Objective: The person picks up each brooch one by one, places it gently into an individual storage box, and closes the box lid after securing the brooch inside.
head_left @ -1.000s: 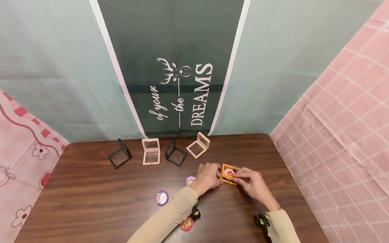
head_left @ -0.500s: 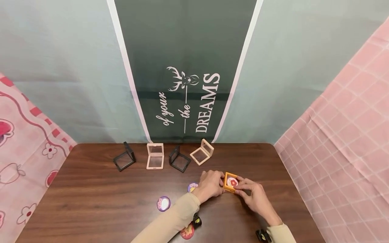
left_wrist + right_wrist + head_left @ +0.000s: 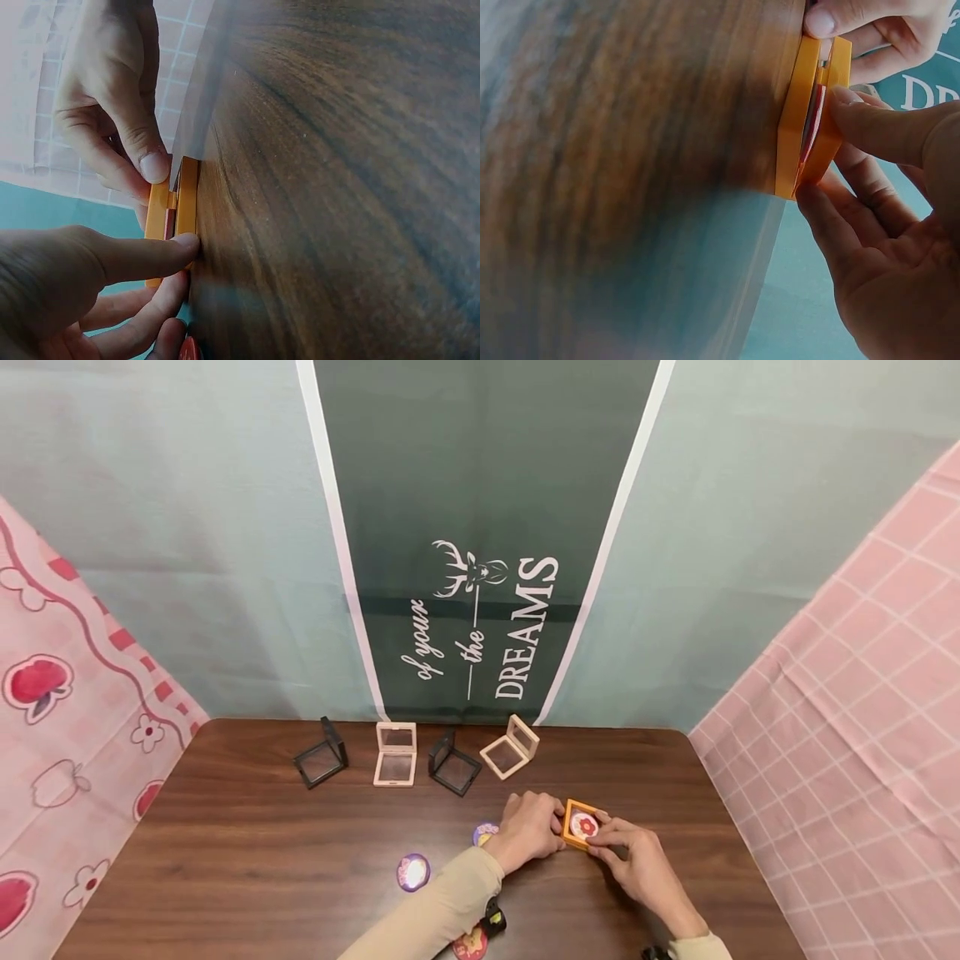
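Note:
An orange square display frame (image 3: 567, 818) with clear windows sits between both hands at the right side of the table. Behind its window shows a round badge (image 3: 584, 825) with a red flower on white. My left hand (image 3: 531, 827) pinches the frame's left side, thumb on the lower half in the left wrist view. With thumb and fingers, my right hand (image 3: 639, 860) grips the upper half from the right. Seen from the right wrist, the two orange halves (image 3: 789, 142) lie nearly together, with a narrow gap where the badge's red edge (image 3: 815, 124) shows.
Two black frames (image 3: 335, 745) and two pale frames (image 3: 393, 783) stand unfolded along the table's back. A purple badge (image 3: 413, 872) lies left of the left forearm. Another purple badge (image 3: 486, 832) and a red one (image 3: 470, 945) are partly covered by that arm.
The orange frame's upper half has come down over the badge, from tilted up to almost flat on the lower half. The head view has shifted slightly; both hands stay at the frame.

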`<state>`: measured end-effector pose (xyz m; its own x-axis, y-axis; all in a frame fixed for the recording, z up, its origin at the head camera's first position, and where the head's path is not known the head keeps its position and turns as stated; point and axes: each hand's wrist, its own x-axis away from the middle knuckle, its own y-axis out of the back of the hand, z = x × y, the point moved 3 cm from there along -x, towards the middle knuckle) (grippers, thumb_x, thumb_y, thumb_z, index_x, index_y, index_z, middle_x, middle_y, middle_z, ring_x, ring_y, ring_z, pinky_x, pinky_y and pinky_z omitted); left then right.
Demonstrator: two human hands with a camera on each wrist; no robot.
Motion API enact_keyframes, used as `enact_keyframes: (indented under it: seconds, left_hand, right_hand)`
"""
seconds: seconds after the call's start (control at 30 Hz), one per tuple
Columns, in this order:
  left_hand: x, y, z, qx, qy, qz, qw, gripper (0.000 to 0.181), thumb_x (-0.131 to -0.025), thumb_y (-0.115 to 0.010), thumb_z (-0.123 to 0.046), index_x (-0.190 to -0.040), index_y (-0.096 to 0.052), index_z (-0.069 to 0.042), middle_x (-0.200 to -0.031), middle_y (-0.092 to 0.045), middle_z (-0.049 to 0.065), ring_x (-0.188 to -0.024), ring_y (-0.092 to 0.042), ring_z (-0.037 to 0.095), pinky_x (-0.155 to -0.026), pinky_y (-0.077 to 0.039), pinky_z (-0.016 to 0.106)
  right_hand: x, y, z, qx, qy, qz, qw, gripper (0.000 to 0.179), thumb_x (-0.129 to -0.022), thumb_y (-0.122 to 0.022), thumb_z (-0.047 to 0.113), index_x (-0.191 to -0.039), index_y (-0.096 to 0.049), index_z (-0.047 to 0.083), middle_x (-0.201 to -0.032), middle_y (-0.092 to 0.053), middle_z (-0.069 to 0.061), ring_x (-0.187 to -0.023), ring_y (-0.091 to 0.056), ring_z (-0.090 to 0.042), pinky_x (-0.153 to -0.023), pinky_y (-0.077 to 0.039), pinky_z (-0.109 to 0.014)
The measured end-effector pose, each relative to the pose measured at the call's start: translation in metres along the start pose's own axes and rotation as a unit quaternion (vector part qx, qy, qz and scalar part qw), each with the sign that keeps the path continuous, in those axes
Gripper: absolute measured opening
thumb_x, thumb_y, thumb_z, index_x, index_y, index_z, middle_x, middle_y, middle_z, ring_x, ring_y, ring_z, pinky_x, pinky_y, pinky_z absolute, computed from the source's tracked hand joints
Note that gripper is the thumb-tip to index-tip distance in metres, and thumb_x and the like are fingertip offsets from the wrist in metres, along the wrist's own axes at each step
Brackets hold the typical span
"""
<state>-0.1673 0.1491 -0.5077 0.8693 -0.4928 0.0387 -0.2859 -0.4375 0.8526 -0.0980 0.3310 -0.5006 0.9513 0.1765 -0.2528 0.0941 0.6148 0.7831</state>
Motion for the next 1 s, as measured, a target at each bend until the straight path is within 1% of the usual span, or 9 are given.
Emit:
enact_keyframes:
  seconds: [0.07, 0.23, 0.27, 0.33, 0.47, 0.53, 0.7, 0.83, 1.0]
  left_hand:
    - [0.001, -0.0015, -0.0013, 0.002, -0.004, 0.002, 1.0, 0.046, -0.077, -0.097, -0.03, -0.118, -0.079, -0.02, -0.075, -0.072, -0.026, -0.085, -0.065, -0.004, -0.091, -0.046, 0.03]
    - [0.0033, -0.0019, -0.0045, 0.002, -0.012, 0.006, 0.9999, 0.045, -0.077, -0.096, -0.03, -0.117, -0.079, -0.019, -0.076, -0.072, -0.024, -0.082, -0.064, -0.004, -0.087, -0.044, 0.029]
    - [0.0033, -0.0015, -0.0049, 0.0, -0.012, 0.007, 0.9999, 0.045, -0.078, -0.096, -0.031, -0.117, -0.079, -0.019, -0.075, -0.072, -0.025, -0.081, -0.064, -0.004, -0.086, -0.044, 0.028]
    - [0.0028, -0.0002, -0.0053, -0.002, -0.01, 0.008, 0.9999, 0.045, -0.079, -0.096, -0.033, -0.118, -0.079, -0.019, -0.075, -0.071, -0.025, -0.08, -0.063, -0.004, -0.085, -0.044, 0.028]
    - [0.0011, 0.0028, -0.0042, -0.004, -0.001, 0.003, 1.0, 0.044, -0.079, -0.096, -0.033, -0.117, -0.079, -0.019, -0.073, -0.069, -0.025, -0.079, -0.062, -0.003, -0.087, -0.045, 0.029]
    - [0.0011, 0.0038, -0.0034, -0.002, 0.004, 0.001, 1.0, 0.043, -0.078, -0.096, -0.032, -0.115, -0.08, -0.02, -0.072, -0.069, -0.025, -0.078, -0.062, -0.003, -0.087, -0.045, 0.029]
    - [0.0025, 0.0029, -0.0019, 0.008, 0.008, 0.002, 0.9999, 0.041, -0.078, -0.097, -0.031, -0.114, -0.08, -0.02, -0.071, -0.068, -0.025, -0.077, -0.061, -0.005, -0.085, -0.044, 0.028]
    - [0.0025, 0.0022, -0.001, 0.01, 0.01, 0.003, 0.9999, 0.042, -0.078, -0.097, -0.031, -0.114, -0.08, -0.02, -0.07, -0.067, -0.026, -0.077, -0.061, -0.005, -0.086, -0.044, 0.028]
    - [0.0015, 0.0049, 0.0005, 0.023, 0.0, 0.003, 0.9997, 0.042, -0.078, -0.097, -0.029, -0.115, -0.079, -0.018, -0.073, -0.07, -0.024, -0.079, -0.062, -0.004, -0.088, -0.044, 0.029]
  right_hand:
    - [0.0027, 0.0001, -0.0011, 0.007, -0.002, -0.002, 1.0, 0.028, -0.076, -0.091, -0.007, -0.09, -0.086, 0.017, -0.102, -0.08, 0.005, -0.118, -0.074, -0.035, -0.094, -0.061, -0.048]
    - [0.0068, 0.0007, -0.002, 0.02, 0.003, -0.012, 0.9997, 0.029, -0.074, -0.092, -0.006, -0.09, -0.086, 0.018, -0.102, -0.08, 0.004, -0.115, -0.075, -0.036, -0.094, -0.061, -0.038]
    - [0.0068, 0.0009, -0.0018, 0.02, 0.006, -0.014, 0.9997, 0.03, -0.074, -0.092, -0.007, -0.09, -0.086, 0.018, -0.101, -0.08, 0.004, -0.114, -0.075, -0.037, -0.095, -0.061, -0.038]
    - [0.0059, 0.0011, -0.0009, 0.018, 0.011, -0.017, 0.9996, 0.03, -0.073, -0.092, -0.007, -0.089, -0.086, 0.018, -0.101, -0.08, 0.005, -0.114, -0.075, -0.038, -0.095, -0.061, -0.04]
    - [0.0025, 0.0, 0.0011, 0.009, 0.017, -0.016, 0.9997, 0.029, -0.075, -0.092, -0.007, -0.09, -0.085, 0.017, -0.101, -0.079, 0.005, -0.117, -0.074, -0.038, -0.094, -0.06, -0.051]
    - [0.0015, -0.001, 0.0018, 0.007, 0.017, -0.016, 0.9997, 0.029, -0.075, -0.091, -0.007, -0.089, -0.085, 0.017, -0.1, -0.079, 0.006, -0.117, -0.074, -0.037, -0.094, -0.06, -0.052]
    - [0.0025, -0.0035, 0.0028, 0.013, 0.02, -0.023, 0.9995, 0.03, -0.072, -0.093, -0.009, -0.086, -0.084, 0.017, -0.098, -0.079, 0.007, -0.114, -0.075, -0.036, -0.093, -0.061, -0.05]
    - [0.0027, -0.0049, 0.0033, 0.014, 0.015, -0.02, 0.9996, 0.029, -0.073, -0.092, -0.008, -0.086, -0.084, 0.016, -0.099, -0.079, 0.006, -0.115, -0.075, -0.036, -0.093, -0.061, -0.049]
    - [-0.0005, -0.0044, 0.0043, 0.023, 0.006, -0.023, 0.9995, 0.028, -0.073, -0.092, -0.01, -0.085, -0.085, 0.014, -0.1, -0.08, 0.002, -0.114, -0.075, -0.037, -0.092, -0.061, -0.049]
